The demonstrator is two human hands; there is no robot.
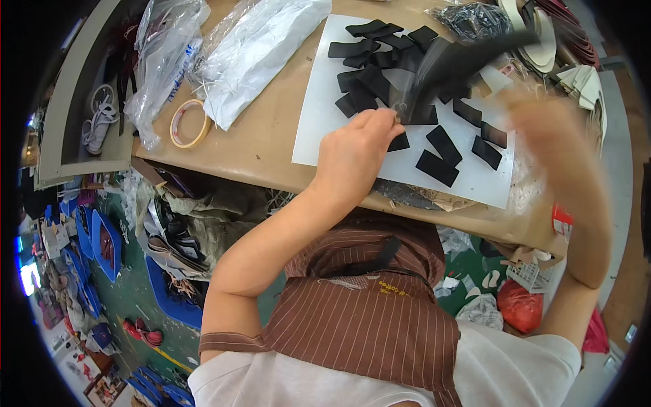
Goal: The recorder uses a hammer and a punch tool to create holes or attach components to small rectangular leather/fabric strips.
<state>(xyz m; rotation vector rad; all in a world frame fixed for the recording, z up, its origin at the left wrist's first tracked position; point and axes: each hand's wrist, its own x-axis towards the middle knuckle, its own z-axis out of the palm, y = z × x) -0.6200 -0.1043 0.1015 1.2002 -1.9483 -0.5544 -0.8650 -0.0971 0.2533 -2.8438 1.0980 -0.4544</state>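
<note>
My left hand (356,152) is closed in a pinch above a white board (315,129) on the bench. Whatever its fingertips hold is too small and blurred to name. Short flat black strips (444,145) lie scattered and overlapping on the board, close around those fingers. My right hand (553,136) is smeared by motion over the board's right side, so its fingers do not show clearly. A long dark blurred shape (468,64) stretches between the left fingertips and the upper right; whether the right hand holds it, I cannot tell.
A tape roll (190,123), a clear plastic bag (159,68) and a white sheet (254,64) lie left on the brown-covered bench (237,152). Pale cut pieces (583,88) and a bundle in clear wrap (475,22) sit at right. Blue bins (173,295) stand on the floor.
</note>
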